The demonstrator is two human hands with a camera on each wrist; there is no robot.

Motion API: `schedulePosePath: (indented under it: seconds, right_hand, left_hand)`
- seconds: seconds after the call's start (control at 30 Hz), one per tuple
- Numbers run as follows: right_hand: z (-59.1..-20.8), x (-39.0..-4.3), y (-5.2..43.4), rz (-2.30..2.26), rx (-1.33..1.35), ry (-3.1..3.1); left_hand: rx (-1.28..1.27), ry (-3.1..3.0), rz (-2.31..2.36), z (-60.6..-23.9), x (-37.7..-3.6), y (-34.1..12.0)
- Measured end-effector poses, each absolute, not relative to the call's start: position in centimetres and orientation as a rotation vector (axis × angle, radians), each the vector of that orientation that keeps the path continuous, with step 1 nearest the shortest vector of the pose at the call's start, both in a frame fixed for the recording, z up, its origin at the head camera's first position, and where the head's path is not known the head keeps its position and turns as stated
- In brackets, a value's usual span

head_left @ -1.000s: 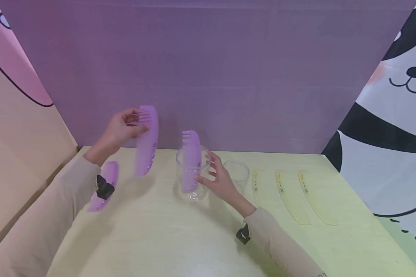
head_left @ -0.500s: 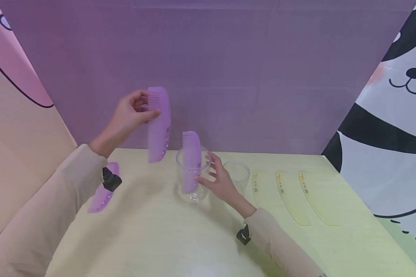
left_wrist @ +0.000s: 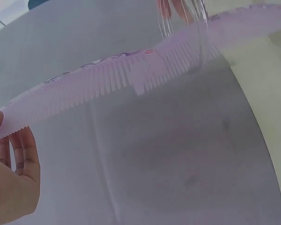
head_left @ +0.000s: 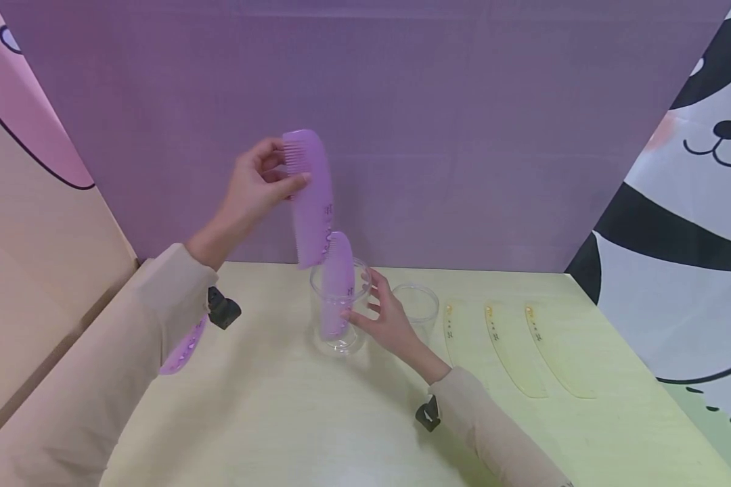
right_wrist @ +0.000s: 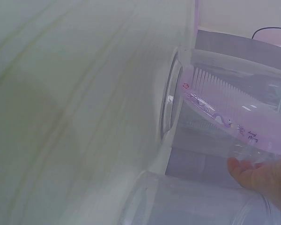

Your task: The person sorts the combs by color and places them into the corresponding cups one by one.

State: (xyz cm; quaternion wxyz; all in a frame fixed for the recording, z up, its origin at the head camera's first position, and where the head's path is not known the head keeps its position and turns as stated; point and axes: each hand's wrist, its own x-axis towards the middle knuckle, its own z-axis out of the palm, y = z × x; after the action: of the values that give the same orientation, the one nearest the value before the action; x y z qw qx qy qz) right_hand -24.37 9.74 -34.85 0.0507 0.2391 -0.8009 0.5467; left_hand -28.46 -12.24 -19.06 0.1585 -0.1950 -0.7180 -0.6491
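A purple comb [head_left: 313, 203] is pinched near its top by my left hand [head_left: 258, 176], upright with its lower end just above the rim of a clear plastic cup [head_left: 361, 331]. Inside that cup another purple comb [head_left: 339, 277] stands, its upper part sticking out. My right hand [head_left: 384, 314] grips the cup's right side, thumb in front and fingers behind. In the right wrist view the standing comb [right_wrist: 225, 110] shows through the cup wall, printed side visible. A third purple comb [head_left: 185, 348] lies on the table, partly hidden by my left sleeve.
A second clear cup [head_left: 417, 304] stands right of the gripped one, close behind my right hand. Several see-through yellow combs [head_left: 514, 358] lie in a row on the right of the table [head_left: 317, 426]. A purple backdrop [head_left: 463, 135] rises behind the table's far edge.
My left hand has carried its purple comb up and to the right, from over the table's left side to above the cup. The right hand and the cup have stayed put.
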Motion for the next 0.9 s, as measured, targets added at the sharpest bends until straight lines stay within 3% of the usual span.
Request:
schedulePosePath:
  seconds: [0.9]
  right_hand:
    - [-34.9,-24.4,9.8,1.639,0.748,-2.427]
  left_hand:
    - [-0.575,-2.22,-1.76,-26.9,-29.1,-8.5]
